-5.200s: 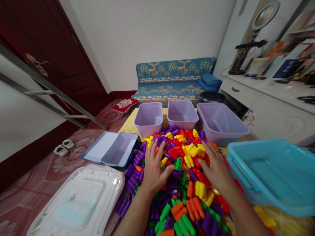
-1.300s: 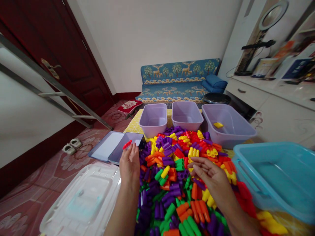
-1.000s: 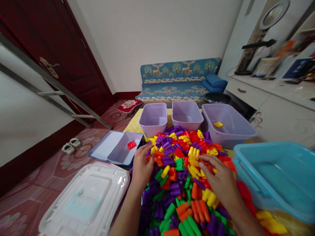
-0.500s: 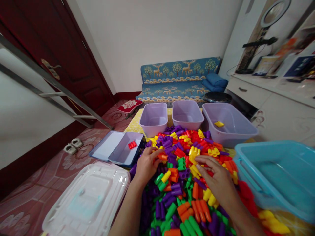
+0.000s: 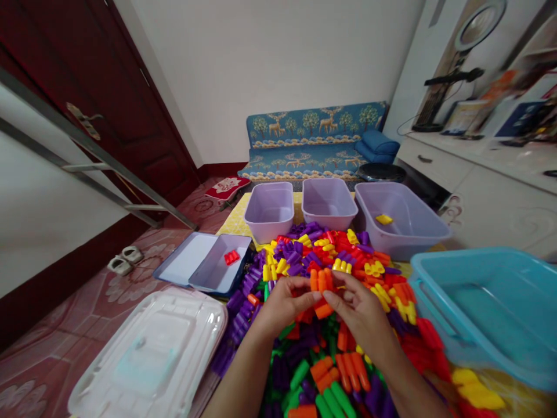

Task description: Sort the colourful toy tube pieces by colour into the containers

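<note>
Between both hands, above the middle of the pile, is an orange building block [image 5: 321, 280] made of joined round-ended tubes. My left hand [image 5: 282, 302] pinches it from the left, and my right hand [image 5: 363, 305] grips its right side, thumbs close together. More orange lies just beneath the thumbs; whether it belongs to the held block I cannot tell. Around and under the hands spreads a heap of similar plastic blocks [image 5: 300, 371] in green, purple, orange, yellow and red. A yellow block [image 5: 342, 266] sits just beyond my right fingertips.
Behind the heap stand a left lilac bin [image 5: 270, 226], a middle lilac bin [image 5: 329, 219] and a right lilac bin [image 5: 404, 241] holding one yellow block. A shallow tray [image 5: 204, 278] with a red block and a white lid [image 5: 148, 348] lie left. A turquoise tub [image 5: 456, 313] stands right.
Both hands have come together over the heap's middle and now hold the orange block. Earlier they were apart, the left at an orange piece, the right by yellow ones. The view shifted slightly.
</note>
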The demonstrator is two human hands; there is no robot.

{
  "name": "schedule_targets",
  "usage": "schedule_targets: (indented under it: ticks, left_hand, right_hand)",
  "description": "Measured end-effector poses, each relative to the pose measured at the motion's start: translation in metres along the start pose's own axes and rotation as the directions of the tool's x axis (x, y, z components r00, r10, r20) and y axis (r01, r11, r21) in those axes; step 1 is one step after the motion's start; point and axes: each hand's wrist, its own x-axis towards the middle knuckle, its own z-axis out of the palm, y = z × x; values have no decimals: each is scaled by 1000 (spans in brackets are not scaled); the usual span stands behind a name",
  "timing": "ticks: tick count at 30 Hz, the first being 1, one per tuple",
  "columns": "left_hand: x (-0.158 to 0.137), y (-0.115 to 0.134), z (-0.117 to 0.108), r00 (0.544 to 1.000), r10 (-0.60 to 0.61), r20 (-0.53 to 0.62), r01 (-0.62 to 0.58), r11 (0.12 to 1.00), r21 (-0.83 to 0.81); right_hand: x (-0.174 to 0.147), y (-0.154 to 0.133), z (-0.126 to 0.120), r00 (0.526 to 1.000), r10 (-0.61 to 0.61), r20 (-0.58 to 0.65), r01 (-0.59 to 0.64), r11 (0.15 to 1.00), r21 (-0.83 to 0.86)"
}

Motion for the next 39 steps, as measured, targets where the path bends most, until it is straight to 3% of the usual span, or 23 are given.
schedule_targets:
  ticks: [3, 6, 10, 13, 16, 18, 22, 24, 26, 29, 31, 36, 37, 39]
  left_hand:
    - [3, -1, -4, 989, -31, -146, 13, 992, -128]
    - [5, 0, -9, 969, -50, -243, -26, 954, -299]
    - [2, 6, -13, 986, -56, -156, -49, 804, -593]
    - [-3, 9, -14, 995, 46, -91, -92, 778, -621]
    - [-6, 5, -14, 987, 89, -134, -147, 841, -521]
    - [-4, -2, -13, 977, 60, -206, -140, 905, -401]
    - [3, -18, -13, 923, 126, -363, -141, 990, -17]
    - [4, -24, -13, 898, 217, -383, -151, 969, 195]
    - [3, -27, -13, 885, 297, -360, -167, 922, 349]
    - [0, -27, -12, 866, 378, -329, -198, 861, 468]
    - [-1, -26, -11, 838, 430, -336, -209, 821, 531]
    - [-3, -17, -9, 683, 631, -368, -290, 697, 656]
    - [-1, -14, -9, 665, 653, -362, -303, 679, 668]
    - [5, -6, -13, 673, 661, -332, -302, 655, 693]
  right_hand:
    - [4, 4, -9, 998, 13, -62, -11, 999, 39]
    - [7, 6, -18, 989, -14, -147, 5, 998, -63]
    - [8, 4, -23, 974, -24, -224, 5, 996, -84]
    - [8, 0, -23, 974, 0, -225, 4, 1000, 17]
    - [8, -3, -24, 980, 16, -200, -13, 1000, 17]
    - [9, -5, -27, 994, 36, -107, -40, 999, -36]
    - [25, -18, -36, 992, 101, 81, -88, 983, -159]
    - [39, -30, -40, 996, 73, 54, -64, 987, -145]
    - [54, -44, -42, 996, -31, -80, 27, 998, -56]
    - [66, -60, -39, 930, -203, -306, 239, 967, 84]
    - [64, -60, -36, 909, -244, -339, 290, 953, 92]
    - [45, -19, -32, 950, -146, -277, 133, 989, -66]
    - [41, -8, -32, 954, -134, -268, 107, 988, -112]
    - [35, 10, -33, 957, -136, -255, 90, 979, -184]
